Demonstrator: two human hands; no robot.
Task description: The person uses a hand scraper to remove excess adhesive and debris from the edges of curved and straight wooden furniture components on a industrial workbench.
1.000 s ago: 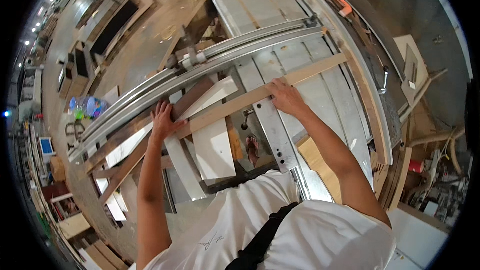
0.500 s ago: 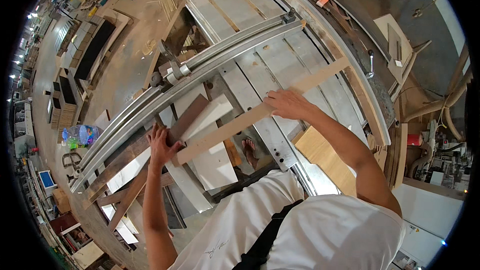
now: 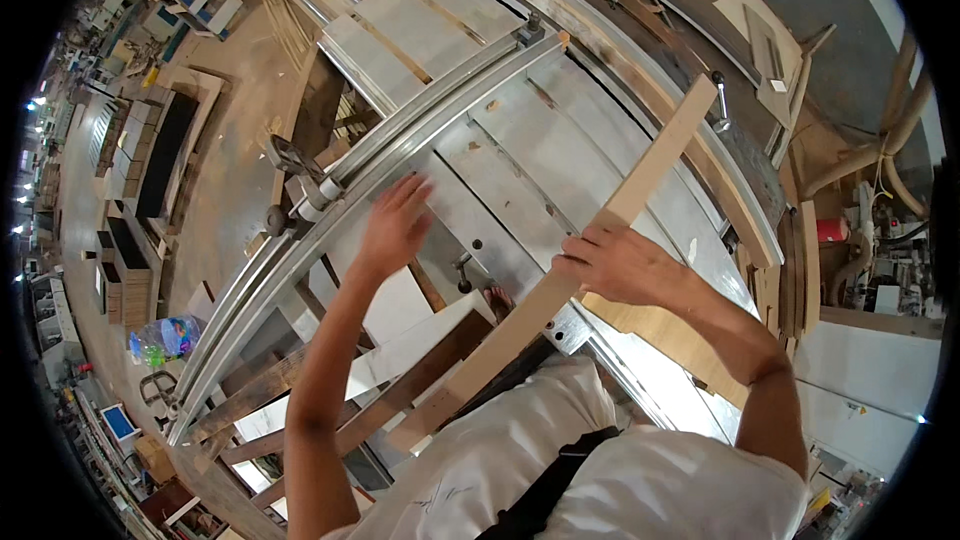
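One long wooden strip (image 3: 560,285) lies diagonally, gripped midway by my right hand (image 3: 618,265). My left hand (image 3: 395,225) hovers open, apart from it, over the metal worktop (image 3: 560,155).

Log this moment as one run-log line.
right hand: grips wood strip | left hand: open, over saw table, off strip | strip: tilted across table

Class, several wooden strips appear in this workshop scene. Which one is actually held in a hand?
The long pale wooden strip, gripped mid-length by the right hand and lifted diagonally. The darker strips lie untouched lower left.
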